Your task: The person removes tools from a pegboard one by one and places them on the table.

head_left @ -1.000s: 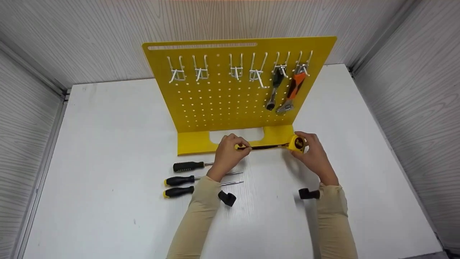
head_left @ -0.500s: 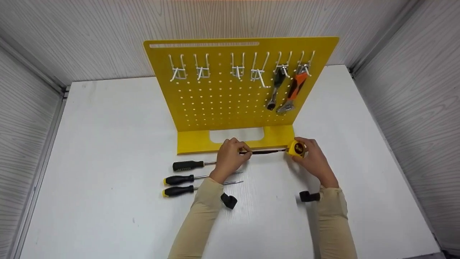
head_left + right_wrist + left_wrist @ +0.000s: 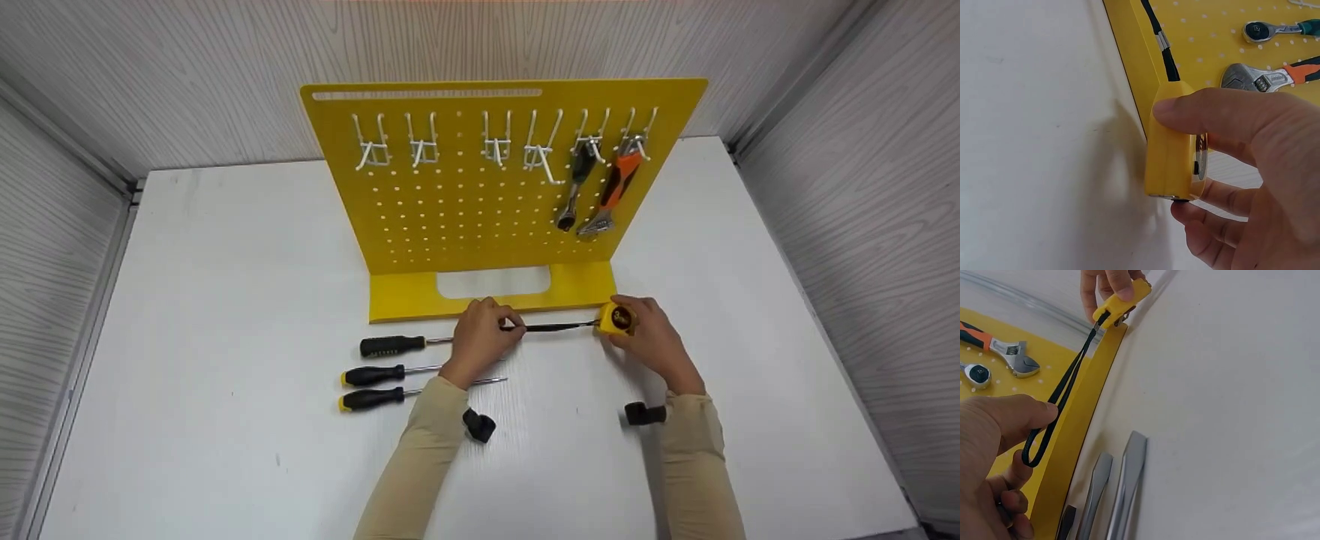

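Note:
My right hand (image 3: 654, 339) grips a yellow tape measure (image 3: 616, 319) between thumb and fingers, just in front of the pegboard's base. A black wrist strap (image 3: 555, 328) runs leftward from the tape measure, stretched between both hands. Its far loop is pinched by the thumb and a finger of my left hand (image 3: 480, 337). In the left wrist view the loop of the strap (image 3: 1055, 405) hangs past the thumb, and the tape measure (image 3: 1122, 304) is at the top. The right wrist view has the tape measure (image 3: 1171, 152) close up, with a metal clasp on its strap.
A yellow pegboard (image 3: 450, 202) stands behind the hands with several white hooks (image 3: 538, 154). A ratchet wrench (image 3: 576, 184) and an orange-handled adjustable wrench (image 3: 616, 184) hang at its right. Three screwdrivers (image 3: 373, 398) lie left on the white table (image 3: 225, 315), partly under the left arm.
Both hands have moved slightly toward the person, carrying the tape measure and its strap from over the base edge to in front of it. The hanging wrenches and screwdrivers stay put.

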`<state>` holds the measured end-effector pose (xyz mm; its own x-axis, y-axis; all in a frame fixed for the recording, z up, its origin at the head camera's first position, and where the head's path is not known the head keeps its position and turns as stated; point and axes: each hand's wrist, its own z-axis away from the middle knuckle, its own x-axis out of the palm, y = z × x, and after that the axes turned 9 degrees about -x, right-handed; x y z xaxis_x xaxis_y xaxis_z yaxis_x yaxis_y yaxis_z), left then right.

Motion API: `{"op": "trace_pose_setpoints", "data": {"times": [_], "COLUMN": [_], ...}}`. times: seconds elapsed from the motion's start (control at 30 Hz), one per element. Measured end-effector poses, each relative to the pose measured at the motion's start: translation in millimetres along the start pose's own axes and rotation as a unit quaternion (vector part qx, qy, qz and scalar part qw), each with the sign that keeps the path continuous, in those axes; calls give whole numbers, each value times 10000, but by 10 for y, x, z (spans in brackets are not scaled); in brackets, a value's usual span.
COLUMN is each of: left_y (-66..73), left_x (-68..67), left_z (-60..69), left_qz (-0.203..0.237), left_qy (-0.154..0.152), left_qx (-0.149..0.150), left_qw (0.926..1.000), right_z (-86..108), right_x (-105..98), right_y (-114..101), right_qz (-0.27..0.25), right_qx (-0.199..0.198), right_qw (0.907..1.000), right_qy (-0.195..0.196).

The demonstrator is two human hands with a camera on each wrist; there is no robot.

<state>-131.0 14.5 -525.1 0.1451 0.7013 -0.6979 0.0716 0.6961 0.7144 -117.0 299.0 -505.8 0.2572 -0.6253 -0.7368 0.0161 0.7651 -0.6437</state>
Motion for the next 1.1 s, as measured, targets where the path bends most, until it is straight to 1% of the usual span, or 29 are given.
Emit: {"op": "trace_pose_setpoints", "data": {"times": [0.1,0.23,0.47,0.67,0.77,0.97,1.1], "left_y": [-9,-12,-16,-37,-45,-41,-36], "left_x": [14,28,32,9,-10,-66,-98], "left_z": [8,21,27,10,10,31,43], "left_qz": [-64,-97,-54,20,100,473,497], "left_qy": [-7,-88,-254,-291,-356,-479,-518], "left_qx": [4,-36,-134,-147,-141,-55,-125], "left_qw": [10000,9999,9996,9995,9992,9977,9973], "right_z": [0,12,27,20,24,38,49], "right_x": [9,20,25,7,3,-5,-18], "right_y": [6,14,20,1,-9,-42,-74], "right_qz": [52,122,250,361,354,412,320], "right_qx": [-8,-68,-116,-91,-50,-38,48], "right_qw": [10000,9999,9996,9993,9993,9989,9992], "right_qy": [-22,16,21,-42,-91,-212,-221]}}
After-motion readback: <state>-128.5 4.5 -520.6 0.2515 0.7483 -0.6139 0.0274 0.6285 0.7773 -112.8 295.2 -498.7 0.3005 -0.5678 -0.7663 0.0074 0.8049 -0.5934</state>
